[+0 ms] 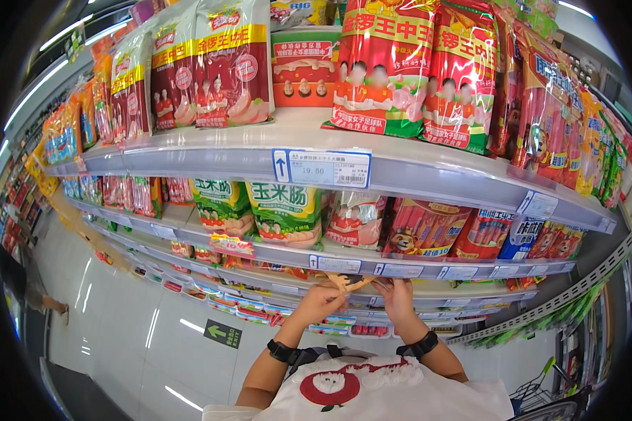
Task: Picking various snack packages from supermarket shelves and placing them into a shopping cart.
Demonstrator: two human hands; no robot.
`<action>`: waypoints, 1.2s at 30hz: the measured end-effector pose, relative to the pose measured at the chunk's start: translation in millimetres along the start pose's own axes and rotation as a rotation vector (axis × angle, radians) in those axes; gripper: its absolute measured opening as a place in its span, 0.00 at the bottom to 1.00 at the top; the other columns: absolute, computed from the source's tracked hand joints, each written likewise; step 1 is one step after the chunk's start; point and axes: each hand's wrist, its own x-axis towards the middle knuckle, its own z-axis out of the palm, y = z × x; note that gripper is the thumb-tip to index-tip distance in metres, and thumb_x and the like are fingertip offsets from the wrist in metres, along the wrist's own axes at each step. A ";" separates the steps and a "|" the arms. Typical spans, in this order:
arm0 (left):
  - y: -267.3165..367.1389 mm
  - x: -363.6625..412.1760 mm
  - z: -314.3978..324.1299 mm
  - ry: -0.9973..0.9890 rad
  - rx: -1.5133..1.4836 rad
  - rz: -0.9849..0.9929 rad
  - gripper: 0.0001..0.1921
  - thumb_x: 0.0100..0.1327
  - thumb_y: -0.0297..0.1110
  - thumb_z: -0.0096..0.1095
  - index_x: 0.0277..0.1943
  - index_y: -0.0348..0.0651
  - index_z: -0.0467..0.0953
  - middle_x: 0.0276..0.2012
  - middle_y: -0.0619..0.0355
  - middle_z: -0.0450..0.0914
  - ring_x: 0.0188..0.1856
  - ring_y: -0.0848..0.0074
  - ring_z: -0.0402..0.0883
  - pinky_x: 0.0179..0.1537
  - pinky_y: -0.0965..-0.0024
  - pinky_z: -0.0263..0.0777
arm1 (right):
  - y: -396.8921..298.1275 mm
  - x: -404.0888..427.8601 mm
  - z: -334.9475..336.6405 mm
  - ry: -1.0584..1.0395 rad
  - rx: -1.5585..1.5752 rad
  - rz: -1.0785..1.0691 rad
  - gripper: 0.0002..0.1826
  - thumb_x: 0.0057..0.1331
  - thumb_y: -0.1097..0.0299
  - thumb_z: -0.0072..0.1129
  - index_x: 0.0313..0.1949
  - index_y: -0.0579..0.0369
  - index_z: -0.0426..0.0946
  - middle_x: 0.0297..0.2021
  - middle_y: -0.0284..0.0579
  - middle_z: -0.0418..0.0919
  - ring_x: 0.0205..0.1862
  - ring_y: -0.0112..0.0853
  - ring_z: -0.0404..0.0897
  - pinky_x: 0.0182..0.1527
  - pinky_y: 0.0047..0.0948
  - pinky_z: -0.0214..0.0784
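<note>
Both hands reach to a lower shelf of packaged sausages, just under the edge of the shelf above. My left hand (324, 303) pinches the near left side of an orange-yellow packet (352, 281) with dark print. At the packet's right end is my right hand (396, 297), its fingertips partly hidden beneath the shelf edge; whether they grip the packet is unclear. Above them, green and yellow sausage bags (285, 213) and a red multi-stick sausage pack (425, 227) stand on the middle shelf. Larger red bags (383, 68) stand on the top shelf.
The top shelf's edge (200, 158) juts out over the lower shelves and carries price tags. A perforated metal upright (550, 300) runs down at the right. A shopping cart (537, 389) stands at the lower right. A person's leg (52, 304) shows in the aisle at the left.
</note>
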 end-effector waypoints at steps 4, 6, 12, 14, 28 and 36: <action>-0.4 -0.8 17.9 -0.008 0.295 0.265 0.07 0.52 0.28 0.52 0.21 0.38 0.72 0.23 0.57 0.73 0.33 0.70 0.73 0.32 0.71 0.66 | 14.3 4.1 -5.2 -0.122 0.079 0.253 0.14 0.59 0.61 0.46 0.41 0.55 0.65 0.38 0.42 0.71 0.41 0.32 0.71 0.42 0.34 0.64; 1.2 3.2 25.9 -0.061 0.450 0.415 0.07 0.52 0.31 0.53 0.22 0.38 0.72 0.26 0.56 0.74 0.34 0.67 0.72 0.41 0.67 0.63 | 24.6 15.0 -5.7 -0.152 0.201 0.338 0.14 0.59 0.60 0.44 0.38 0.56 0.67 0.36 0.43 0.72 0.40 0.32 0.72 0.43 0.33 0.65; -3.1 9.1 32.1 -0.198 0.539 0.373 0.08 0.50 0.34 0.56 0.31 0.39 0.74 0.32 0.52 0.75 0.38 0.64 0.72 0.47 0.64 0.58 | 26.7 30.4 -12.6 -0.105 0.316 0.451 0.13 0.59 0.64 0.42 0.38 0.60 0.67 0.37 0.46 0.72 0.39 0.34 0.73 0.45 0.35 0.66; -10.3 7.2 27.8 -0.359 0.342 0.144 0.16 0.49 0.34 0.57 0.42 0.39 0.71 0.38 0.51 0.74 0.42 0.66 0.72 0.49 0.65 0.59 | 21.1 27.5 -14.8 -0.170 0.287 0.420 0.13 0.59 0.65 0.42 0.39 0.60 0.67 0.39 0.46 0.72 0.39 0.34 0.73 0.45 0.33 0.66; -32.1 37.1 64.8 -0.302 -0.594 -0.356 0.22 0.55 0.30 0.52 0.52 0.32 0.60 0.43 0.58 0.70 0.43 0.79 0.70 0.44 0.77 0.64 | -30.3 -60.8 -71.4 -0.237 0.149 0.202 0.19 0.53 0.74 0.48 0.46 0.63 0.62 0.40 0.46 0.71 0.40 0.30 0.73 0.44 0.27 0.67; -26.2 18.1 252.0 -0.655 -0.322 -0.434 0.14 0.51 0.24 0.54 0.43 0.34 0.68 0.36 0.60 0.74 0.36 0.81 0.72 0.39 0.77 0.66 | -72.4 -197.2 -197.0 0.130 0.187 0.164 0.19 0.52 0.72 0.52 0.44 0.63 0.65 0.39 0.44 0.72 0.38 0.28 0.74 0.42 0.25 0.66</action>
